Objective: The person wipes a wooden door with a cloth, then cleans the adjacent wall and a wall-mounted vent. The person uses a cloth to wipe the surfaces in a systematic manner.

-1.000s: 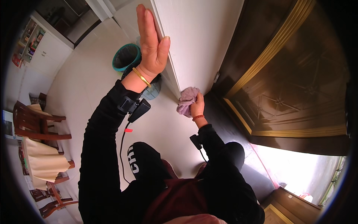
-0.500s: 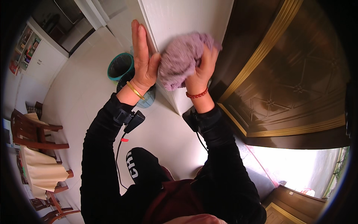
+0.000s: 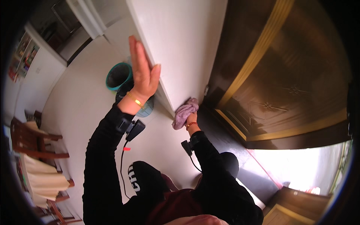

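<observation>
A tall white upright panel stands in front of me. My left hand, with a gold bangle at the wrist, rests at the panel's left edge, fingers stretched out and holding nothing. Low down, my right hand is closed on a fluffy purple cloth. The cloth lies against the bottom part of the panel, bunched up, and hides part of the fingers. A red bead bracelet circles the right wrist. Each forearm carries a strapped black device with a cable.
A dark brown door with gold trim stands at the right, bright light beneath it. Left of the panel are a teal-rimmed bin and a bluish bin. Wooden chairs and a cloth-covered table stand at the far left.
My right hand has moved down the panel with the purple cloth, from its upper part to near its bottom. My left hand stays at the left edge, slightly lower in view.
</observation>
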### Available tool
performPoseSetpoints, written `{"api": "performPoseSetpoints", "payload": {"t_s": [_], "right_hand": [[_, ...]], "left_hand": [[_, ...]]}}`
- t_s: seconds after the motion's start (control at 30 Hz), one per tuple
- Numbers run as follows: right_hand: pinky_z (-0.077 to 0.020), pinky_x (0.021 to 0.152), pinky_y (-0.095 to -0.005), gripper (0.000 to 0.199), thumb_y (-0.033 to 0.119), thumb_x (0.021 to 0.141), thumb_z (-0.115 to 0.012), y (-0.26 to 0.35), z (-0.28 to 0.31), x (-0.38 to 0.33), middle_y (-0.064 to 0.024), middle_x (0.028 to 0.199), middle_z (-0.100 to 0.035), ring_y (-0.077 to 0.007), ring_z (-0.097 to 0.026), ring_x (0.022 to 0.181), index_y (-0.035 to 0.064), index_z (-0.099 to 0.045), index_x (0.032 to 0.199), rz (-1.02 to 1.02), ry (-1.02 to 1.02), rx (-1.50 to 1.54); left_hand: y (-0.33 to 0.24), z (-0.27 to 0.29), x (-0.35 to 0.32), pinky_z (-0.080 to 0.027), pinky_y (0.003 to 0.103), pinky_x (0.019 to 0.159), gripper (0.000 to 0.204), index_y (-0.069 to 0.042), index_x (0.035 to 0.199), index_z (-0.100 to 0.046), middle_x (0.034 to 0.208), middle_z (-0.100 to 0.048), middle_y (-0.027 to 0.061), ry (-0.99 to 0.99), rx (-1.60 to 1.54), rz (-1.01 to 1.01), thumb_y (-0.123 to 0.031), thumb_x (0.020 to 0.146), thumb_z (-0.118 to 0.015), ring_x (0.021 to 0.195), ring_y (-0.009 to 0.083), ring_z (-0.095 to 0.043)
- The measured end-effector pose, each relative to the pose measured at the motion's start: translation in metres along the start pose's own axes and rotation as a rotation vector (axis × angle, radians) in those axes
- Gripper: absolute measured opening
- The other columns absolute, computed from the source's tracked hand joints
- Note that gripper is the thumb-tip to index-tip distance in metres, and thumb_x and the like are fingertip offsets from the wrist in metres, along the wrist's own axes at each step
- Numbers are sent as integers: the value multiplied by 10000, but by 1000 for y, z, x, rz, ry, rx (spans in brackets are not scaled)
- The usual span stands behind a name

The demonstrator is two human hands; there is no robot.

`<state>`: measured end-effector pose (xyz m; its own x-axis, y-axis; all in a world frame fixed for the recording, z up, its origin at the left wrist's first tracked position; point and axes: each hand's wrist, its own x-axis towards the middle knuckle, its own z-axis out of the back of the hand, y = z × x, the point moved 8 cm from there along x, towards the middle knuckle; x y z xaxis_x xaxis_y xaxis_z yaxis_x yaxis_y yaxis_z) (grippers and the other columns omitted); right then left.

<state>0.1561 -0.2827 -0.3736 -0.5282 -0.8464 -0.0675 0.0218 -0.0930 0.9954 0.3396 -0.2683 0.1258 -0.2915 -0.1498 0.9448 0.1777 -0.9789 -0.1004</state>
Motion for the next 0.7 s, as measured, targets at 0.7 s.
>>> {"api": "performPoseSetpoints", "payload": {"t_s": [0.7], "right_hand": [[-497, 833, -321, 162, 227, 979, -547, 546, 112, 48, -15, 1039, -588, -171, -562, 963, 111, -561, 1092, 179, 288, 694]], "left_hand": [[-1, -118, -56, -438, 494, 918, 390, -77, 1137, -616, 1090, -648, 170, 1607, -319, 505, -371, 890, -549, 1041, 354, -596]]}}
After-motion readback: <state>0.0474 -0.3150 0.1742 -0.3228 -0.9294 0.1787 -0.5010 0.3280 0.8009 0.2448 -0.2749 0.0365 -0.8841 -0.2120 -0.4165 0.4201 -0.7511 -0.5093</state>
